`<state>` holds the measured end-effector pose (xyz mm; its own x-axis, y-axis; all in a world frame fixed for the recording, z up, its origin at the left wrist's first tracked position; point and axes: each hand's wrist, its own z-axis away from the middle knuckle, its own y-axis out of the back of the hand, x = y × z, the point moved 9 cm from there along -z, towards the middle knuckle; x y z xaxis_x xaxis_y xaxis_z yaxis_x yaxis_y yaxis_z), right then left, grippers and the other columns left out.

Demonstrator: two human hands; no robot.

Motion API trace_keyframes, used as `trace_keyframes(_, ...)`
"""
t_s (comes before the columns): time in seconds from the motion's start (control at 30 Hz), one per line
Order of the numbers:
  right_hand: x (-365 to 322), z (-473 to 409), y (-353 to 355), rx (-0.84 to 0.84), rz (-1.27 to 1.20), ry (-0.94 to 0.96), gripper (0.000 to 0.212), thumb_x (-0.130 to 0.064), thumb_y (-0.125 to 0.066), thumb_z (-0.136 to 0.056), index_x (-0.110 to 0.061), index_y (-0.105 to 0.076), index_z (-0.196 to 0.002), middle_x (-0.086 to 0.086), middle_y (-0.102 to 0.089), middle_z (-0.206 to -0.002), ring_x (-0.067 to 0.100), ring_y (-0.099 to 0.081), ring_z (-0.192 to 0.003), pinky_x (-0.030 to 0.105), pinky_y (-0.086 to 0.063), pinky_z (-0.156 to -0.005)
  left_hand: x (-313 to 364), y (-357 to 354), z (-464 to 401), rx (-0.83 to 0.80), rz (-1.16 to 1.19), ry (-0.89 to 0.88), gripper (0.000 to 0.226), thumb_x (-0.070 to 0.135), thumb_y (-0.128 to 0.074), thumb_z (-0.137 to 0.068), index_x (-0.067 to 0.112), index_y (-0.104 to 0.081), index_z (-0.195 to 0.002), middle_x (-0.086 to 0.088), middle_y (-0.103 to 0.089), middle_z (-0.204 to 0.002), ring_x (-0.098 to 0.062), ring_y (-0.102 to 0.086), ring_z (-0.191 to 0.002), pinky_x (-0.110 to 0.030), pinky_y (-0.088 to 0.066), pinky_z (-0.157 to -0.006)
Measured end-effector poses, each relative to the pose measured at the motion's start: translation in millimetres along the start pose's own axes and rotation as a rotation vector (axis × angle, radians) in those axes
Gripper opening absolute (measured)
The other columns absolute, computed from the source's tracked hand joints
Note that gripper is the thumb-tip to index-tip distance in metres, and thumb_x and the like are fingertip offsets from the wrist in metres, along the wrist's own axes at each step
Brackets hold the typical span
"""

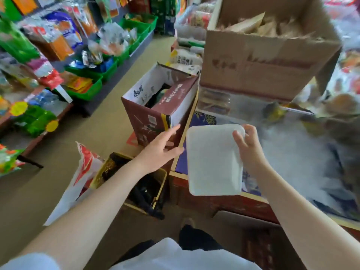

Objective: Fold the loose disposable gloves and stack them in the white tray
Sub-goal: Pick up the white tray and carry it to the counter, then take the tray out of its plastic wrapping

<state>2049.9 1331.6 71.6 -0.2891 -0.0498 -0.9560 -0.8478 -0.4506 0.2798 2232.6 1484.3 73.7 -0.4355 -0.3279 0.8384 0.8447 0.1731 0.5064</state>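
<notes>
Bright, even indoor light with soft, faint shadows. The wide-angle lens bends lines and stretches the forearms toward the edges. The right side is smeared with motion blur, and the shelves (39,61) at left are also soft. The centre is sharper.

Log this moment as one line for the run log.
stage: tray handling | right hand: grips white tray at far right corner | left hand: open beside tray | tray: empty

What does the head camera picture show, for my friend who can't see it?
The right hand grips a white tray by its far corner over a cluttered shop counter. The left hand, fingers straight, reaches toward the tray. A big cardboard box sits behind.
</notes>
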Motion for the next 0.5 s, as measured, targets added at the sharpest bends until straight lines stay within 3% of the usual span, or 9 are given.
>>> trace_keyframes(0.07,-4,-29,1,-0.027,-0.056,-0.020,0.009,-0.028,-0.040,-0.100,-0.019,-0.040,-0.102,0.002,-0.052,-0.086,0.014,-0.052,-0.072,0.028,-0.046,-0.063,20,-7,-27,-0.025,0.095,-0.055,0.071,0.044,-0.058,-0.087,0.051,-0.013,-0.142,0.015,-0.018,-0.152,-0.008,-0.034,-0.131,-0.035,-0.033,-0.106)
trace_keyframes(0.2,-13,-79,-2,-0.026,-0.078,0.013,0.014,-0.024,-0.041,-0.100,-0.023,-0.046,-0.087,0.001,-0.046,-0.079,0.013,-0.043,-0.070,0.031,-0.037,-0.064,47,-10,-69,0.023,0.186,-0.169,0.063,0.038,-0.066,-0.081,0.060,-0.028,-0.126,0.014,-0.040,-0.138,-0.005,-0.046,-0.121,-0.030,-0.044,-0.099)
trace_keyframes(0.27,-18,-98,-6,-0.013,0.046,0.044,0.008,-0.018,-0.044,-0.098,-0.020,-0.050,-0.103,0.002,-0.049,-0.093,0.013,-0.046,-0.079,0.030,-0.040,-0.073,57,-3,-80,0.153,0.057,-0.226,0.058,0.038,-0.066,-0.079,0.051,-0.036,-0.128,0.015,-0.044,-0.128,-0.002,-0.043,-0.117,-0.029,-0.041,-0.097)
trace_keyframes(0.37,-20,-106,-21,-0.039,0.254,0.031,0.044,-0.017,-0.052,-0.093,-0.014,-0.038,-0.135,0.007,-0.035,-0.132,0.023,-0.050,-0.108,0.034,-0.042,-0.097,65,5,-89,0.332,-0.239,-0.245,0.059,0.030,-0.067,-0.082,0.029,-0.042,-0.135,0.005,-0.043,-0.126,-0.010,-0.047,-0.108,-0.031,-0.046,-0.086)
trace_keyframes(0.43,-23,-95,-40,-0.141,0.194,0.069,0.051,-0.017,-0.053,-0.094,-0.014,-0.032,-0.140,0.007,-0.020,-0.145,0.026,-0.043,-0.123,0.036,-0.038,-0.104,67,0,-94,0.330,-0.422,-0.252,0.064,0.036,-0.068,-0.082,0.024,-0.040,-0.138,-0.003,-0.040,-0.132,-0.022,-0.054,-0.104,-0.034,-0.049,-0.072)
trace_keyframes(0.5,-19,-81,-60,-0.302,0.145,0.086,0.052,-0.017,-0.049,-0.096,-0.021,-0.028,-0.143,0.000,-0.010,-0.154,0.021,-0.027,-0.138,0.035,-0.029,-0.111,59,-14,-102,0.203,-0.543,-0.238,0.074,0.046,-0.065,-0.081,0.021,-0.032,-0.142,-0.008,-0.033,-0.140,-0.027,-0.054,-0.108,-0.033,-0.046,-0.070)
